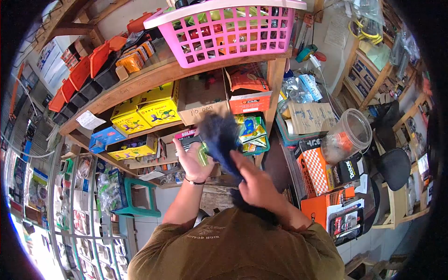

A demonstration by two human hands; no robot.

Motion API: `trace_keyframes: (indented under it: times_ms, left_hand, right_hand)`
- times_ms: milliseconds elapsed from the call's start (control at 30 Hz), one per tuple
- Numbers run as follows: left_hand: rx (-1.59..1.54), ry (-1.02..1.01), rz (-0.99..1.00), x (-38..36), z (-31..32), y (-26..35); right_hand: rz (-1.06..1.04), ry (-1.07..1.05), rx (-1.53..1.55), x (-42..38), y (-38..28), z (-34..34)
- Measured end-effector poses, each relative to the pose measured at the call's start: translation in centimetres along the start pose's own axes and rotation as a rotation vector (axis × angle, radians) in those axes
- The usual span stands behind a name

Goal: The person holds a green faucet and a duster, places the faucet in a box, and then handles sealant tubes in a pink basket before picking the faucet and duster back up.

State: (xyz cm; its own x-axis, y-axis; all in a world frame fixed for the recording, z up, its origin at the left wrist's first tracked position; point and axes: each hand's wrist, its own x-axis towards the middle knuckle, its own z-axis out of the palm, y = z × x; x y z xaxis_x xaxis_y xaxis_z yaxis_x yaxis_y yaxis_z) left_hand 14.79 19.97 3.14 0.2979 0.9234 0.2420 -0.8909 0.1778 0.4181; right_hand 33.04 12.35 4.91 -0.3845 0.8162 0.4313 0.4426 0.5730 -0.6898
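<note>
The left hand (192, 164) is palm up, with a shiny green thing (202, 155) on it. Its thumb sticks out, but I cannot tell if its other fingers bend. The right hand (259, 183) has its fingers clamped on a dark, blurry, fuzzy thing (221, 140) at 11 o'clock from it. Yellow boxes (133, 120) sit at 10 o'clock from the left hand, a pink basket (224, 59) at 12 o'clock
</note>
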Motion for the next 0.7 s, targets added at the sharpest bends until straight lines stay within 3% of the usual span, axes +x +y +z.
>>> trace_keyframes:
  times_ms: [67,100,133,200,233,267,333,367,400,467,500,533,600,700]
  left_hand:
    - [-0.394,-0.238,0.112,0.9,0.0,-0.3]
    - [-0.005,-0.025,0.039,0.6,1.6,-0.1]
    - [-0.005,-0.024,0.036,0.5,1.3,0.0]
    - [0.016,-0.019,-0.011,0.1,-0.4,0.7]
    - [-0.394,-0.332,-0.124,0.5,-3.6,1.1]
    - [-0.395,-0.333,-0.123,0.9,-3.0,0.7]
    - [-0.160,-0.296,0.178,1.5,-1.8,-0.6]
    - [-0.031,-0.177,0.052,1.2,0.7,-0.2]
    - [-0.036,-0.176,0.052,1.1,0.6,-0.1]
    - [-0.086,0.231,0.119,0.6,0.3,0.1]
    - [-0.072,0.002,0.093,0.6,0.6,0.1]
    - [-0.072,0.003,0.097,0.7,0.7,0.0]
    - [0.079,0.193,0.146,0.8,0.8,-0.3]
    - [0.042,0.123,0.097,1.2,0.5,-0.1]
  right_hand:
    - [-0.063,-0.157,0.020,-0.3,-1.4,0.6]
    - [0.016,-0.333,-0.011,-0.1,-2.6,-0.2]
    - [0.018,-0.332,-0.009,0.0,-2.0,-0.1]
    - [-0.012,-0.019,-0.033,0.0,-0.1,0.1]
    - [0.083,-0.005,-0.087,0.0,-0.1,-0.2]
    - [0.082,-0.006,-0.087,0.0,-0.5,-0.3]
    - [-0.046,-0.185,-0.029,-0.4,-1.5,-0.3]
    - [-0.018,-0.245,-0.029,-0.3,-2.0,-0.8]
    - [-0.015,-0.247,-0.031,-0.3,-1.2,-0.8]
    - [0.003,0.017,-0.059,-0.3,0.6,-0.6]
    - [0.062,-0.001,0.000,-0.4,0.4,-0.8]
    - [0.059,-0.004,0.000,-0.5,0.4,-0.7]
    - [-0.033,-0.099,0.055,-0.8,0.2,-0.3]
    - [-0.053,0.004,0.040,0.1,2.2,-0.9]
